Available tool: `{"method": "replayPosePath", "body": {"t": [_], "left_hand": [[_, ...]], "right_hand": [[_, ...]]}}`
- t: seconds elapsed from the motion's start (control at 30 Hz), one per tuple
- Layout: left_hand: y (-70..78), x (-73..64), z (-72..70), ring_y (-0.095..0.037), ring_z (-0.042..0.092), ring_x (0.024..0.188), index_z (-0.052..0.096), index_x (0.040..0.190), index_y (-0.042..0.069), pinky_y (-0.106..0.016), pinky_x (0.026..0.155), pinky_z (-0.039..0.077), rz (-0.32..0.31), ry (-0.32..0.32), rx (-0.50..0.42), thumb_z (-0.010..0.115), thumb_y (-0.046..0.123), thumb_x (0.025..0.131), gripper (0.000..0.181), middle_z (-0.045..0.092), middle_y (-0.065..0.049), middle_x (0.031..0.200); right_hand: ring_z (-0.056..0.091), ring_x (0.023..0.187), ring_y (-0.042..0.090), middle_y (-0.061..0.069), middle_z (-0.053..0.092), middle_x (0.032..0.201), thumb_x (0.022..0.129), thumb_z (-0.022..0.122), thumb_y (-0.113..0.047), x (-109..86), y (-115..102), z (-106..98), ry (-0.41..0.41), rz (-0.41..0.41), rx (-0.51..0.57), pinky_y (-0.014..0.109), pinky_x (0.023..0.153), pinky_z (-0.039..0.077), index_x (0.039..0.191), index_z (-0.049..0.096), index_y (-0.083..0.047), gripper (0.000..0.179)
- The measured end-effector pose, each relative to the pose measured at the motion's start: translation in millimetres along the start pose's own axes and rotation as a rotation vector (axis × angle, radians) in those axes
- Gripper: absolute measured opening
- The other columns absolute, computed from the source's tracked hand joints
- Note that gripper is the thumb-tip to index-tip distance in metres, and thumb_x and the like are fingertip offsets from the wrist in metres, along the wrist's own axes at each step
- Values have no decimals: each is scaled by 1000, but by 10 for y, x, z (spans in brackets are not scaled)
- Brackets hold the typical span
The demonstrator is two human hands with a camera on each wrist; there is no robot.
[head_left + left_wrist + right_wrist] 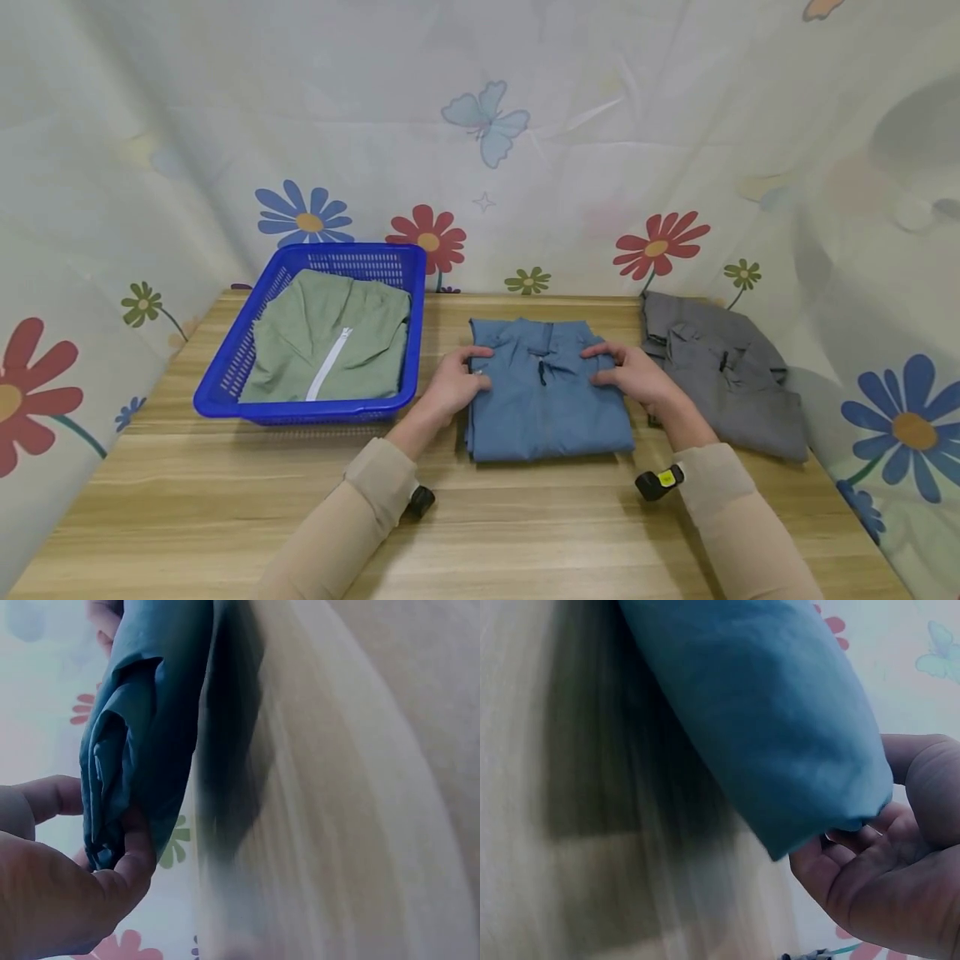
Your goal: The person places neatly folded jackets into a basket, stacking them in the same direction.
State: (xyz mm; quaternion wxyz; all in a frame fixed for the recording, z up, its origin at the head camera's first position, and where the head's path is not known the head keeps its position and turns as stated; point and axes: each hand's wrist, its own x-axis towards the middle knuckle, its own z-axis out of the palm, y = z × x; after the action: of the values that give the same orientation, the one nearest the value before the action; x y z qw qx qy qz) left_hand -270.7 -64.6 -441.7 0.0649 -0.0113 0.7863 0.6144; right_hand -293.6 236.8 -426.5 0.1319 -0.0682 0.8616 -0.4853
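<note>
A folded blue jacket (551,417) with a collar and a short dark zipper pull is between my two hands. My left hand (452,385) grips its left side; in the left wrist view the thumb and fingers (139,851) pinch the layered folds. On the opposite side my right hand (637,377) holds the edge, its fingers curled under the cloth in the right wrist view. Both wrist views show the jacket (772,712) raised off the wooden table, with a shadow below it.
To the left stands a blue plastic basket (206,400) with a folded green jacket (300,350) lying in it, white zipper up. A folded grey jacket (750,408) lies at the right on the wooden table (525,533). Behind hangs a flower-printed curtain (585,167).
</note>
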Motion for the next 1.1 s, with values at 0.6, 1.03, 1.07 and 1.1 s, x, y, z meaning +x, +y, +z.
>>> {"method": "replayPosePath", "body": {"t": [0.6, 1.03, 1.07, 1.1], "left_hand": [[362, -189, -328, -16, 50, 68, 63, 125, 15, -28, 62, 45, 118, -46, 4, 68, -5, 77, 52, 52, -9, 121], [591, -247, -752, -27, 44, 114, 58, 131, 12, -41, 93, 43, 140, -91, -42, 69, -5, 80, 55, 34, -7, 148], [606, -246, -793, -27, 42, 116, 58, 131, 13, -41, 95, 41, 134, -88, -38, 70, -5, 80, 55, 32, -7, 149], [617, -244, -835, -28, 38, 120, 58, 131, 13, -43, 97, 40, 132, -87, -33, 69, -4, 80, 55, 31, -7, 149]], "right_hand": [[41, 119, 30, 13, 36, 148, 89, 67, -8, -127, -446, 18, 20, -77, -11, 41, 87, 42, 126, 61, -14, 39], [41, 123, 29, 9, 36, 148, 90, 65, -8, -110, -867, 96, 37, -123, 27, 44, 92, 43, 126, 60, -16, 37], [42, 122, 29, 9, 36, 147, 90, 65, -9, -102, -902, 106, 38, -127, 30, 43, 91, 43, 125, 61, -17, 36], [43, 121, 29, 8, 37, 147, 90, 65, -9, -92, -929, 116, 39, -135, 31, 43, 90, 43, 125, 61, -16, 36]]}}
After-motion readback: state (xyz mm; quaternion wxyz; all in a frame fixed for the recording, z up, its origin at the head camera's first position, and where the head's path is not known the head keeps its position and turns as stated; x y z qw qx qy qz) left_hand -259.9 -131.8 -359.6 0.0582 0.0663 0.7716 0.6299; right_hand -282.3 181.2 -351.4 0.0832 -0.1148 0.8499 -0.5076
